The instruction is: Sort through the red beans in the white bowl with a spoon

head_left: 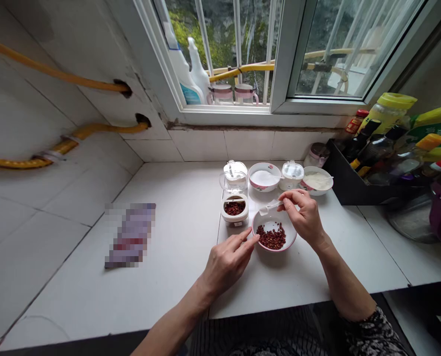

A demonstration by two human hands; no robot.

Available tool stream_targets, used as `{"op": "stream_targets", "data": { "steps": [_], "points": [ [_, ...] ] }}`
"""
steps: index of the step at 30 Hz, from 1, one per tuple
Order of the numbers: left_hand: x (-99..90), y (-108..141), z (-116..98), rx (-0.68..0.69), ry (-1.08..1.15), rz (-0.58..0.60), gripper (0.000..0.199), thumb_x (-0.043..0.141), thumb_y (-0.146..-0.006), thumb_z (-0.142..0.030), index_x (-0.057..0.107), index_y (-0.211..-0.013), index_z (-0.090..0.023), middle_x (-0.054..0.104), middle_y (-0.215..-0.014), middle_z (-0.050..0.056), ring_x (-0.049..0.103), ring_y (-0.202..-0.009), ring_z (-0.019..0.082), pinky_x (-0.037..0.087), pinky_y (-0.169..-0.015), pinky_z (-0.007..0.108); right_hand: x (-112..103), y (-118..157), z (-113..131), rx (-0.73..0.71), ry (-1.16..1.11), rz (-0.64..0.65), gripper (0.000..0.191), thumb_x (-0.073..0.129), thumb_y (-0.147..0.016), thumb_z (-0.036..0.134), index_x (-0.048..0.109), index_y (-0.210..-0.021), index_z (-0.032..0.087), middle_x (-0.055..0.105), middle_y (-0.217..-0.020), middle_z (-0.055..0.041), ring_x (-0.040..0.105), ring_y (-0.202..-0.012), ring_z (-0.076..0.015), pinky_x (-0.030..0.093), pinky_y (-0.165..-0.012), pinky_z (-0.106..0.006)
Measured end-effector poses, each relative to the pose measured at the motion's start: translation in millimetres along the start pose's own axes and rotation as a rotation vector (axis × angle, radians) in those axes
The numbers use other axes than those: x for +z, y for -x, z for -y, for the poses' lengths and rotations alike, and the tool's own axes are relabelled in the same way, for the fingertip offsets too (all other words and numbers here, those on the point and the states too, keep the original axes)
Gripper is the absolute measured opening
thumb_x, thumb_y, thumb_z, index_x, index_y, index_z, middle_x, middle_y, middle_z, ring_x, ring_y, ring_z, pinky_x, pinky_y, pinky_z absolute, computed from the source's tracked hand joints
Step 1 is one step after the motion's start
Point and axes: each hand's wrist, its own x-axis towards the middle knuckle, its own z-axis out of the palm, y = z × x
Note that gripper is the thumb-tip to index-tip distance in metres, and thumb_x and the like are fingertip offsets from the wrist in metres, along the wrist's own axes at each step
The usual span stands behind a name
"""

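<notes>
A white bowl with a pink rim holds small dark red peppercorn-like pieces. My left hand touches the bowl's left edge with its fingertips, the fingers stretched out and holding nothing. Above the bowl's right side, my right hand pinches the handle of a small white spoon, whose head hangs over the bowl's far edge. Left of the bowl stands an open jar with similar red pieces inside, its clear lid raised at the back.
Behind stand a bowl of white powder, a white lidded jar and another bowl of pale contents. A black box of bottles occupies the right. A blurred purple packet lies left. Window and tiled wall rise behind.
</notes>
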Motion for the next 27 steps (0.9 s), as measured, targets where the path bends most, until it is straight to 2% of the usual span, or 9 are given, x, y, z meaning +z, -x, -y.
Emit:
{"op": "stream_targets", "data": {
  "steps": [3,8,12,17,20,23,27],
  "points": [
    [-0.6,-0.1,0.1,-0.001,0.007,-0.001,0.030,0.052,-0.095,-0.011,0.064,-0.121,-0.016,0.070,-0.117,0.014,0.072,-0.091,0.019,0.060,-0.073,0.028,0.3,2.1,-11.0,0.058,0.058,0.122,0.018,0.048,-0.087,0.014,0.061,-0.078,0.022,0.071,-0.061,0.0012,0.065,-0.069,-0.0194,0.041,-0.095,-0.040],
    [-1.1,-0.1,0.5,0.002,0.012,0.005,0.029,0.053,-0.095,-0.010,0.064,-0.121,-0.016,0.070,-0.117,0.014,0.072,-0.091,0.019,0.060,-0.073,0.029,14.3,8.1,-14.2,0.031,0.155,0.268,0.020,0.045,-0.087,0.011,0.062,-0.079,0.020,0.072,-0.066,-0.0006,0.061,-0.062,-0.0160,0.033,-0.101,-0.044],
    [-0.4,0.2,0.8,0.007,0.005,0.005,0.029,0.054,-0.095,-0.010,0.064,-0.121,-0.015,0.070,-0.117,0.014,0.072,-0.090,0.019,0.060,-0.071,0.028,18.3,9.7,-9.5,0.085,0.066,0.328,0.020,0.044,-0.087,0.010,0.060,-0.079,0.020,0.072,-0.064,0.0009,0.062,-0.061,-0.0150,0.034,-0.101,-0.042],
    [0.0,0.6,1.1,0.004,0.001,0.010,0.029,0.053,-0.095,-0.010,0.063,-0.122,-0.017,0.070,-0.118,0.013,0.072,-0.091,0.019,0.060,-0.072,0.028,13.9,5.9,-8.5,0.236,-0.100,0.308,0.019,0.046,-0.085,0.012,0.060,-0.076,0.021,0.072,-0.059,0.0014,0.065,-0.065,-0.0163,0.040,-0.095,-0.038],
    [-0.5,0.8,1.5,0.001,0.003,0.015,0.031,0.052,-0.096,-0.011,0.062,-0.123,-0.018,0.070,-0.119,0.013,0.072,-0.092,0.019,0.060,-0.074,0.028,11.4,4.0,-11.2,0.368,-0.228,0.283,0.017,0.047,-0.083,0.019,0.062,-0.075,0.020,0.071,-0.059,-0.0004,0.064,-0.061,-0.0171,0.048,-0.076,-0.033],
    [-0.5,1.0,1.7,0.000,0.001,0.015,0.031,0.052,-0.096,-0.011,0.062,-0.124,-0.018,0.070,-0.119,0.013,0.072,-0.093,0.019,0.060,-0.074,0.029,11.0,3.2,-14.4,0.499,-0.367,0.280,0.015,0.050,-0.081,0.025,0.063,-0.077,0.020,0.070,-0.060,-0.0016,0.062,-0.058,-0.0170,0.047,-0.061,-0.028],
    [-0.1,0.9,1.5,0.010,0.002,0.007,0.029,0.053,-0.095,-0.010,0.062,-0.122,-0.017,0.070,-0.118,0.014,0.072,-0.092,0.020,0.061,-0.073,0.029,10.1,2.0,-17.1,0.540,-0.454,0.263,0.015,0.052,-0.079,0.029,0.063,-0.076,0.019,0.069,-0.058,-0.0017,0.060,-0.057,-0.0160,0.047,-0.062,-0.027]
  ]
}}
